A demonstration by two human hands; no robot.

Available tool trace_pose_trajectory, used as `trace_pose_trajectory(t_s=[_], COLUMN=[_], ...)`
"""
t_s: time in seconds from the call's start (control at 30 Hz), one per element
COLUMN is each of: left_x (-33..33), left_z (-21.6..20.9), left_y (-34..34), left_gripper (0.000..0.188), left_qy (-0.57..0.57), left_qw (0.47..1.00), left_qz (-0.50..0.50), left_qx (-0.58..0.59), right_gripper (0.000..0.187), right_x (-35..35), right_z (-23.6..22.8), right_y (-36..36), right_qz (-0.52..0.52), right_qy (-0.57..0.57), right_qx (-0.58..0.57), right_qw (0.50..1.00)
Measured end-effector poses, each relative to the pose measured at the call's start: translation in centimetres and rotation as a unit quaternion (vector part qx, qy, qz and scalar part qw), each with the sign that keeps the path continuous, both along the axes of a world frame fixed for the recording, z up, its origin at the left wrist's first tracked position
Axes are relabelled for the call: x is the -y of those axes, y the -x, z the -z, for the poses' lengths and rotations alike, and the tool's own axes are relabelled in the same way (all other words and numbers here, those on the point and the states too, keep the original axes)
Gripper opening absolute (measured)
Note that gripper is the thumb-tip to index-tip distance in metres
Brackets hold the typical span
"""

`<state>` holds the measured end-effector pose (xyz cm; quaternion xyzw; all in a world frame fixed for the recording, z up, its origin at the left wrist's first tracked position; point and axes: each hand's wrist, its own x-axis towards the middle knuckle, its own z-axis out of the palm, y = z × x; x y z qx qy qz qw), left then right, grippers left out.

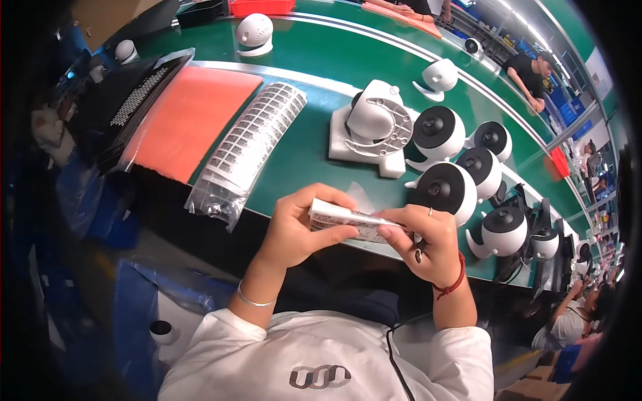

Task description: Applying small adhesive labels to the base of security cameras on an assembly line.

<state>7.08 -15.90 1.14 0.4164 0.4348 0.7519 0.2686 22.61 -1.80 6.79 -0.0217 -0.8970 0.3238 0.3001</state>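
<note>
My left hand [294, 227] is closed on a curled white sheet of printed labels [334, 215], thumb below and fingers above. At the sheet's right end, the thumb and fingers of my right hand [424, 237] pinch together on its edge. A small dark metal tool [418, 252] pokes out under my right palm; its kind is mostly hidden. Just beyond the hands, a white camera body [374, 123] lies with its ring-shaped base turned up in a white foam block [384, 162]. A small clear film piece [361, 198] is behind the sheet.
Several round white cameras with black faces [445, 190] crowd the right side of the green bench [314, 60]. A bagged roll of labels [251, 144] and an orange foam sheet [200, 110] lie to the left. Another white camera [255, 35] stands farther back; a co-worker [531, 73] sits at far right.
</note>
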Motion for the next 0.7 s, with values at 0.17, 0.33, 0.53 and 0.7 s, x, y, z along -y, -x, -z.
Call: trace_pose_trajectory(t_s=[0.17, 0.33, 0.53, 0.7], left_x=[0.4, -0.1, -0.3, -0.9], left_z=[1.1, 1.9, 2.9, 1.8], left_y=[-0.4, 0.0, 0.9, 0.5], left_gripper=[0.009, 0.011, 0.009, 0.006], left_qy=[0.04, 0.072, 0.089, 0.133], left_qw=[0.999, 0.993, 0.989, 0.983], left_qz=[-0.022, -0.083, -0.094, -0.123], left_qx=[0.029, 0.043, 0.067, 0.024], right_gripper=[0.016, 0.047, 0.025, 0.029], right_x=[1.0, 0.5, 1.4, 0.9], right_z=[2.3, 8.0, 7.4, 7.0], right_y=[0.1, -0.4, -2.3, -4.1], right_qz=[0.081, 0.2, 0.278, 0.227], right_qy=[0.094, 0.099, 0.048, 0.08], right_qx=[-0.018, -0.107, 0.058, 0.136], right_qw=[0.992, 0.969, 0.958, 0.961])
